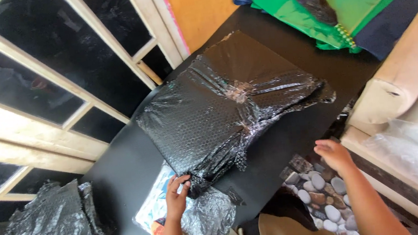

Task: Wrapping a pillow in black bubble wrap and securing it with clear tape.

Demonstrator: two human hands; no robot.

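Bare black table left of black bubble-wrapped parcel, green bags blocking far end, cushion hemming right

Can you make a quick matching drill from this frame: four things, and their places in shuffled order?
1 black bubble-wrap parcel
2 green bag
3 left hand
4 right hand

A above the pebble-pattern mat
B far end of the black table
C middle of the table
D at the parcel's near corner

Pairs: 1-C, 2-B, 3-D, 4-A
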